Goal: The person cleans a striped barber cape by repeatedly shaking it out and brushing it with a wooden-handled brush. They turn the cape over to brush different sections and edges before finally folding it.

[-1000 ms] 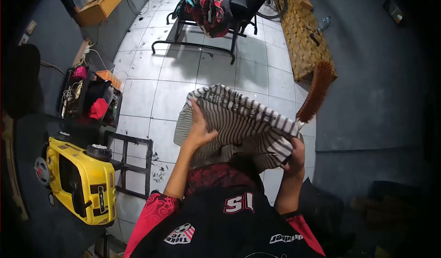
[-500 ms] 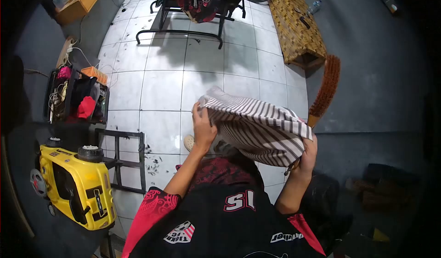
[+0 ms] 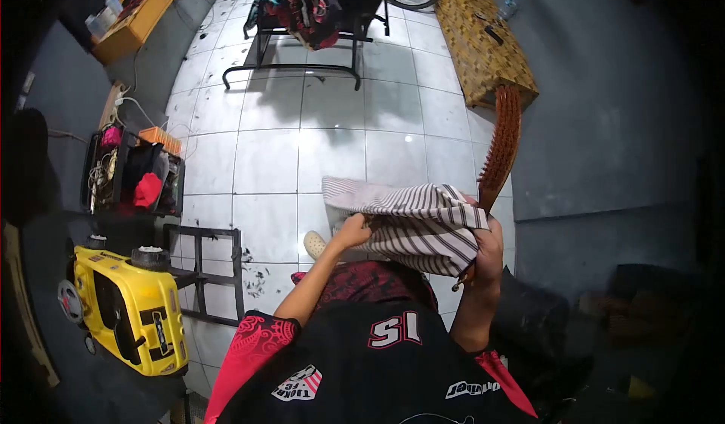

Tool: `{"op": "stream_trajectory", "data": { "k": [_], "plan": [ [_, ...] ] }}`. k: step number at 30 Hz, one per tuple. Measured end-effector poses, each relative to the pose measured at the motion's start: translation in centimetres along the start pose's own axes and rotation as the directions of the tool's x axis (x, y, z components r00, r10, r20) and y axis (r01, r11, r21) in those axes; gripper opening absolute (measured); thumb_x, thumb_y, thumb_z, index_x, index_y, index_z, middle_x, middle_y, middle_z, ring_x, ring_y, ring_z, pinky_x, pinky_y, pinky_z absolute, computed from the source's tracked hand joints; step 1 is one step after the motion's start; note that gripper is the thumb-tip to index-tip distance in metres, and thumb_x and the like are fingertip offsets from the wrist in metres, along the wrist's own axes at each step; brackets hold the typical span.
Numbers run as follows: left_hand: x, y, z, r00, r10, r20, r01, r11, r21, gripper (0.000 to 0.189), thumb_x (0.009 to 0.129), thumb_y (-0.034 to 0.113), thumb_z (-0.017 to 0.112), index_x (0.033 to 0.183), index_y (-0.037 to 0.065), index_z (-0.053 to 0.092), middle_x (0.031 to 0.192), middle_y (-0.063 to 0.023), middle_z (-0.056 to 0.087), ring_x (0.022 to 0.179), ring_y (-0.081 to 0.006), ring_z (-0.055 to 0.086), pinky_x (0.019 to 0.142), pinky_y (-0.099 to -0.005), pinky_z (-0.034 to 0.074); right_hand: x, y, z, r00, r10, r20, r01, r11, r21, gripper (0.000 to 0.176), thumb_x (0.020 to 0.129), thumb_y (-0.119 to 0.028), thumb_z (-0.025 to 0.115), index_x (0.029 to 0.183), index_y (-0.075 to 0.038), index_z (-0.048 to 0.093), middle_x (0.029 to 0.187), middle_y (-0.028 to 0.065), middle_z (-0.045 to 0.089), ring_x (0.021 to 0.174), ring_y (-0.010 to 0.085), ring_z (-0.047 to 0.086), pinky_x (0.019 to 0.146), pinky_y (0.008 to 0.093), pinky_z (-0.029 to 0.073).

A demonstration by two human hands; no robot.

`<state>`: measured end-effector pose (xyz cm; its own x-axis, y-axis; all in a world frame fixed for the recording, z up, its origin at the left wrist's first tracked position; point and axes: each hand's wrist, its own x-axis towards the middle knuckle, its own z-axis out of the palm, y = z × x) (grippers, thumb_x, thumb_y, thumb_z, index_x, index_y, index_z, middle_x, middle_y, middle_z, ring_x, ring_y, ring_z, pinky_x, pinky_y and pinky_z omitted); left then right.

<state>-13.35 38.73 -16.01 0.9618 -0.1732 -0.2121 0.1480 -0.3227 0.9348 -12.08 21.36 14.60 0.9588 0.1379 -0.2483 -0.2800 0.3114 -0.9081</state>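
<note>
A white cloth with dark stripes (image 3: 423,228) hangs folded in front of my body, between my two hands. My left hand (image 3: 353,232) is closed at the cloth's left part, its fingers curled in against the fabric. At the other end, my right hand (image 3: 489,249) grips the gathered cloth together with a long curved brush. That brush (image 3: 501,141) has brown bristles and points upward past the cloth; its handle runs down behind the fabric and my fingers. Part of my right hand's grip is hidden by the cloth.
A black-framed chair (image 3: 294,67) with clothes heaped on it stands ahead on the tiled floor (image 3: 264,152). Woven bench (image 3: 483,39) at right; yellow toy car (image 3: 136,311), black metal frame (image 3: 200,273) and loaded rack (image 3: 136,171) at left. Dark hair-like tufts dot the tiles.
My left hand has moved right and down, from the cloth's upper left corner to lower on it. The cloth has flattened, and the brush has shifted left with my right hand.
</note>
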Motion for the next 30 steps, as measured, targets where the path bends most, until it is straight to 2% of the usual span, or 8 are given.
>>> {"op": "stream_trajectory", "data": {
  "k": [4,8,12,13,16,20,25,30],
  "plan": [
    [1.0,6.3,1.1,0.962,-0.212,0.171,0.26,0.527,-0.809,0.031,0.086,0.002,0.041,0.115,0.001,0.051,0.113,-0.0118,0.057,0.102,-0.021,0.056,0.091,-0.0331,0.042,-1.2,-1.9,-3.2,1.0,-0.006,0.008,0.006,1.0,0.016,0.04,0.078,-0.001,0.041,0.115,0.014,0.046,0.103,0.0191,0.058,0.091,0.0201,0.06,0.081,0.0276,0.047],
    [1.8,9.4,4.5,0.894,-0.373,0.248,0.331,0.177,-0.927,0.015,0.086,0.002,0.038,0.09,0.001,0.052,0.104,-0.0114,0.056,0.092,-0.0203,0.057,0.089,-0.0317,0.045,-2.7,-2.4,-7.4,0.999,-0.008,-0.035,0.011,0.997,0.078,0.04,0.078,-0.001,0.043,0.116,0.013,0.046,0.103,0.018,0.059,0.092,0.02,0.06,0.081,0.0273,0.047],
    [4.1,4.0,9.2,0.81,0.135,0.571,0.582,-0.068,-0.81,0.02,0.088,0.007,0.038,0.072,0.006,0.051,0.074,-0.0047,0.059,0.073,-0.0174,0.058,0.078,-0.0304,0.049,-3.5,-1.4,-12.7,0.996,-0.002,-0.093,0.011,0.995,0.098,0.036,0.081,-0.002,0.048,0.116,0.008,0.049,0.104,0.0148,0.059,0.092,0.0166,0.059,0.081,0.0258,0.046],
    [2.9,7.7,8.9,0.795,-0.156,0.586,0.595,0.015,-0.803,0.019,0.089,0.012,0.044,0.073,0.007,0.053,0.064,-0.0016,0.058,0.069,-0.016,0.059,0.072,-0.0295,0.051,-3.5,-0.7,-14.2,0.994,-0.02,-0.108,0.025,0.999,0.037,0.036,0.081,-0.002,0.05,0.116,0.007,0.05,0.104,0.0139,0.059,0.092,0.0155,0.058,0.081,0.0253,0.045],
    [0.7,14.6,9.9,0.702,-0.45,0.552,0.61,-0.022,-0.792,0.009,0.085,0.016,0.056,0.078,0.011,0.055,0.069,-0.0007,0.06,0.073,-0.0168,0.06,0.067,-0.0294,0.049,-4.2,-0.8,-16.7,0.978,-0.079,-0.194,0.001,0.929,-0.37,0.035,0.077,-0.003,0.061,0.11,0.002,0.052,0.098,0.0067,0.058,0.09,0.0109,0.055,0.078,0.0245,0.043],
    [-2.0,20.5,11.3,0.846,-0.229,0.481,0.506,0.061,-0.86,0.012,0.083,0.003,0.055,0.094,0.008,0.053,0.084,-0.0028,0.061,0.075,-0.0153,0.06,0.068,-0.0271,0.05,-4.8,3.4,-21.6,0.98,-0.144,-0.137,0.063,0.879,-0.473,0.036,0.066,-0.008,0.071,0.094,-0.003,0.049,0.077,0.0007,0.05,0.075,0.0119,0.05,0.072,0.0267,0.044],
    [-4.9,24.8,14.3,0.932,-0.066,0.357,0.357,0.346,-0.868,0.022,0.083,-0.003,0.053,0.103,0.006,0.052,0.097,-0.0042,0.057,0.09,-0.0141,0.057,0.079,-0.0269,0.048,-6.0,4.7,-23.5,0.999,-0.037,-0.001,0.031,0.87,-0.493,0.05,0.06,-0.009,0.075,0.101,-0.002,0.046,0.088,0.0098,0.055,0.085,0.0152,0.054,0.076,0.0284,0.044],
    [-7.6,25.6,16.9,0.993,-0.019,0.114,0.071,0.877,-0.476,0.03,0.086,0.0,0.052,0.116,-0.001,0.051,0.108,-0.0109,0.059,0.106,-0.0156,0.052,0.091,-0.0285,0.041,-6.3,5.2,-24.9,0.953,-0.151,0.263,0.26,0.854,-0.451,0.079,0.058,-0.027,0.081,0.121,0.001,0.042,0.104,0.0143,0.057,0.099,0.0271,0.056,0.087,0.035,0.042]
  ]
}}
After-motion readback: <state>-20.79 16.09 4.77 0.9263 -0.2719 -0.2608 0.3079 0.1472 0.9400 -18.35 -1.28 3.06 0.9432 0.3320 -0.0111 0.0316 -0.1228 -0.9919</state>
